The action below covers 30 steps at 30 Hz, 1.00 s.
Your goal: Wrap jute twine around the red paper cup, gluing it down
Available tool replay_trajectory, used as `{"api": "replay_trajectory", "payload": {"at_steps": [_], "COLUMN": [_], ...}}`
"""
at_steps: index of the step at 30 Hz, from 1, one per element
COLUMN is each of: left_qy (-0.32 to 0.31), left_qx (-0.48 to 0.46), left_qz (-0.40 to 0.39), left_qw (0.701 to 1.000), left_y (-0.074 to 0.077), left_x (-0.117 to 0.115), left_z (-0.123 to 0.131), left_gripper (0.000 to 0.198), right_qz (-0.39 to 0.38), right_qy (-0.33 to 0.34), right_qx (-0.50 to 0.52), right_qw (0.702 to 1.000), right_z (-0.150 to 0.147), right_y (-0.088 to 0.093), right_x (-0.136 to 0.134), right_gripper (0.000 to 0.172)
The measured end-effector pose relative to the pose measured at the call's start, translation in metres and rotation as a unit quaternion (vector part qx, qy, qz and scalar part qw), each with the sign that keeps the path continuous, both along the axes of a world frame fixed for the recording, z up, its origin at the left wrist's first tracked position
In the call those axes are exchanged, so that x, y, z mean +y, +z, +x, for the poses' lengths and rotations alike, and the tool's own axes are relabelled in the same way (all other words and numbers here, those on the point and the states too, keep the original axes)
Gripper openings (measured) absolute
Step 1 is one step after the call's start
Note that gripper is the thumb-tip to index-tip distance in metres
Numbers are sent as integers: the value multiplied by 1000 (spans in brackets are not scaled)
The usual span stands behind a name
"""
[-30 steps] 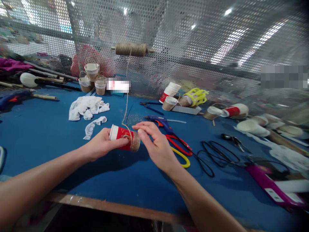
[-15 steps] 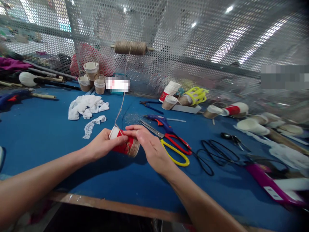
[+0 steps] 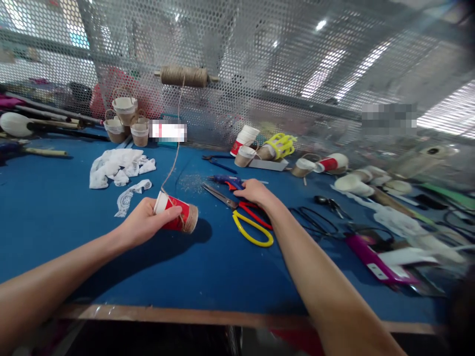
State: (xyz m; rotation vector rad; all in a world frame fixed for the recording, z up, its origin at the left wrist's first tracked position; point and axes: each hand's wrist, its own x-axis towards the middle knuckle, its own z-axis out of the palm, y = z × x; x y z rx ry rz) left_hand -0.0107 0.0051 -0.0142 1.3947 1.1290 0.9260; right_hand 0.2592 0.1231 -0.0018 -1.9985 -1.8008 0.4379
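Observation:
My left hand (image 3: pixel 143 221) is closed around a red and white paper cup (image 3: pixel 173 210), tilted on its side above the table. Brown twine is wound round the cup's right end. A loose strand of twine (image 3: pixel 176 158) runs from the cup up to a spool (image 3: pixel 184 76) on a rod. At the right, my right hand (image 3: pixel 256 194) has its fingers around the handle of a blue glue gun (image 3: pixel 224 180), which lies on the table. Scissors (image 3: pixel 252 230) with one red and one yellow handle lie open just below that hand, their red handle partly under the wrist.
White lace (image 3: pixel 118 165) lies at the left, near small twine-covered buckets (image 3: pixel 125 111). Pliers (image 3: pixel 218 163), a stack of cups (image 3: pixel 245 138) and a yellow plastic piece (image 3: pixel 281 146) are at the back. Black cable (image 3: pixel 315 222) and a purple power strip (image 3: pixel 378 262) occupy the right side.
My right hand has left the cup and moved right onto the glue gun's handle. My left hand still holds the cup. The view has shifted to the right.

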Motion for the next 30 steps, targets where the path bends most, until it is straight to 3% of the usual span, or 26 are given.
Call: {"api": "replay_trajectory", "payload": {"at_steps": [4, 9, 10, 12, 14, 16, 19, 24, 30], "left_qy": [14, 23, 21, 17, 22, 39, 66, 69, 62], "left_qx": [11, 4, 1, -1, -1, 4, 21, 69, 117], "left_qz": [5, 1, 3, 8, 12, 16, 33, 98, 160], "left_qw": [1000, 1000, 1000, 1000, 1000, 999, 997, 990, 978], "left_y": [-1, 4, 5, 6, 6, 5, 4, 1, -1], "left_x": [2, 1, 1, 1, 1, 2, 3, 2, 1], "left_z": [-1, 0, 0, 0, 0, 1, 1, 1, 2], "left_gripper": [26, 24, 24, 23, 23, 23, 24, 30, 26], "right_qz": [-1, 39, 37, -13, -45, -50, -38, -36, -24], "right_qy": [-20, -9, 6, 45, 94, 144, 185, 173, 173], "right_qx": [32, 150, 186, 331, 382, 370, 293, 194, 138], "right_qw": [999, 988, 982, 942, 918, 917, 937, 965, 975], "right_z": [-6, -15, -17, -22, -28, -34, -43, -52, -53], "right_y": [-6, 25, 32, 42, 46, 44, 38, 35, 31], "right_x": [-2, -34, -44, -63, -82, -97, -114, -127, -130], "right_gripper": [28, 10, 11, 15, 18, 18, 21, 23, 23]}}
